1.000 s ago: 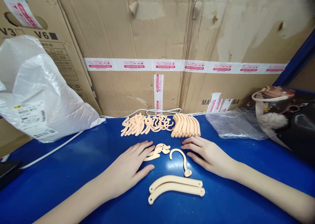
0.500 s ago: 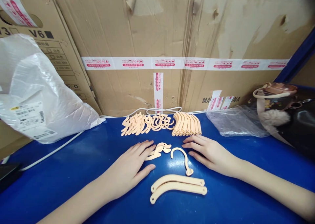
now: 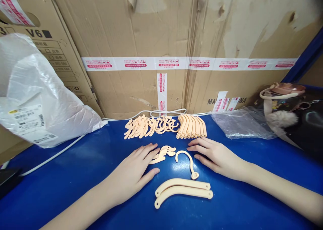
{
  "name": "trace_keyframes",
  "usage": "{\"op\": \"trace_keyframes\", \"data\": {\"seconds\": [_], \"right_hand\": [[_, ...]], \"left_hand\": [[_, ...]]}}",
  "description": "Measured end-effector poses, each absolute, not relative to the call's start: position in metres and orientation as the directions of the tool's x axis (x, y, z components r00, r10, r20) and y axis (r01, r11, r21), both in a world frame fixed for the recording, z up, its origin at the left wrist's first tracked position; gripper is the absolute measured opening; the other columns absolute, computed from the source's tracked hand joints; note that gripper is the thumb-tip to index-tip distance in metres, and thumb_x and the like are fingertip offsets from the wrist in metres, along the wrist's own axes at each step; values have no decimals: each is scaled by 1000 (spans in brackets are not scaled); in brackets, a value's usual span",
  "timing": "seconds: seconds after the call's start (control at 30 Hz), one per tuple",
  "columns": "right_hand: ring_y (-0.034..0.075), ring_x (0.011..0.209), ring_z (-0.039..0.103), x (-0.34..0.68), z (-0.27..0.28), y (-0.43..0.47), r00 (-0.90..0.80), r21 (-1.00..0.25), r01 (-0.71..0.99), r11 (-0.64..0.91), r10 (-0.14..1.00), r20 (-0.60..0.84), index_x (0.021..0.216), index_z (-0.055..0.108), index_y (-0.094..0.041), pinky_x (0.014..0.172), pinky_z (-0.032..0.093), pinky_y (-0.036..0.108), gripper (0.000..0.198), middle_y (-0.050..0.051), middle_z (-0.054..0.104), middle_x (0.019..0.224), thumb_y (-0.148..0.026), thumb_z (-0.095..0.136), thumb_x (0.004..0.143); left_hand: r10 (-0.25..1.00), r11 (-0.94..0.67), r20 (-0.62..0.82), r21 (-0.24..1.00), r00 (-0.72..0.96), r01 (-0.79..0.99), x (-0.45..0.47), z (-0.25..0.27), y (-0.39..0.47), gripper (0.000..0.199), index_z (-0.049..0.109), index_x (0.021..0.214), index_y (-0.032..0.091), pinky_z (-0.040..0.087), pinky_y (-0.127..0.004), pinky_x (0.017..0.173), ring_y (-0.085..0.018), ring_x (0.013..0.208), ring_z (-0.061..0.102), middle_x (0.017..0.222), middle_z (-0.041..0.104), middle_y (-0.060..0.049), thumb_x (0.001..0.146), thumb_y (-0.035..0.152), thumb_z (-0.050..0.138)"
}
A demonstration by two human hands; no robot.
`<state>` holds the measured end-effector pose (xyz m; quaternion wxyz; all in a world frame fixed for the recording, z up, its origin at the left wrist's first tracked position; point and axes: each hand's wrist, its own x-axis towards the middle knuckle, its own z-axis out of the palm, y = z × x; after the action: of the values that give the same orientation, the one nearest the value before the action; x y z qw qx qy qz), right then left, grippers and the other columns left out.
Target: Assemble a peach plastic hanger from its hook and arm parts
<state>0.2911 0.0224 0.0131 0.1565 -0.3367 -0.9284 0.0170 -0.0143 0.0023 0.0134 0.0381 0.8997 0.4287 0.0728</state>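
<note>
— Lying between the two hands, what are those peach plastic pieces?

— A single hook piece [image 3: 188, 162] lies flat near the middle of the blue worktop [image 3: 83, 162], its curl toward the back and its round foot toward the front edge. Just left of it sits a small cluster of clips [image 3: 163, 154]. In front of both, toward the front edge, two long curved arms [image 3: 183, 191] lie side by side, touching along their length.

— And the hands?

— The left hand [image 3: 135, 172] rests palm down, fingers spread flat, gripping nothing; its fingertips touch the cluster of clips. The right hand [image 3: 217, 156] also lies flat and empty on the worktop, fingers stretched toward the hook piece, just beside it but apart.

— What lies beyond them?

— Toward the back edge, a row of small hooked parts [image 3: 148, 126] sits left of a neat fan of curved arms [image 3: 191, 126]. A white cable [image 3: 58, 152] runs behind them and off to the left edge. Cardboard boxes [image 3: 161, 48] with printed tape stand against the back edge.

— The sides?

— A white plastic bag [image 3: 37, 95] with a barcode label slumps at the back left corner. A clear plastic bag [image 3: 243, 125] lies at the back right, and a dark handbag [image 3: 297, 119] with a fluffy pom-pom sits at the right edge.
</note>
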Motion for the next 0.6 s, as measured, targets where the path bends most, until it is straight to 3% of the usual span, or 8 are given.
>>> {"op": "trace_keyframes", "data": {"seconds": [0.6], "right_hand": [[22, 108, 57, 290, 8, 23, -693, -182, 621, 762, 643, 326, 114, 60, -21, 93, 49, 40, 27, 10, 60, 116, -19, 44, 92]], "left_hand": [[770, -638, 134, 142, 623, 757, -15, 12, 2, 50, 41, 141, 22, 37, -48, 107, -28, 132, 42, 147, 41, -9, 97, 47, 38]]}}
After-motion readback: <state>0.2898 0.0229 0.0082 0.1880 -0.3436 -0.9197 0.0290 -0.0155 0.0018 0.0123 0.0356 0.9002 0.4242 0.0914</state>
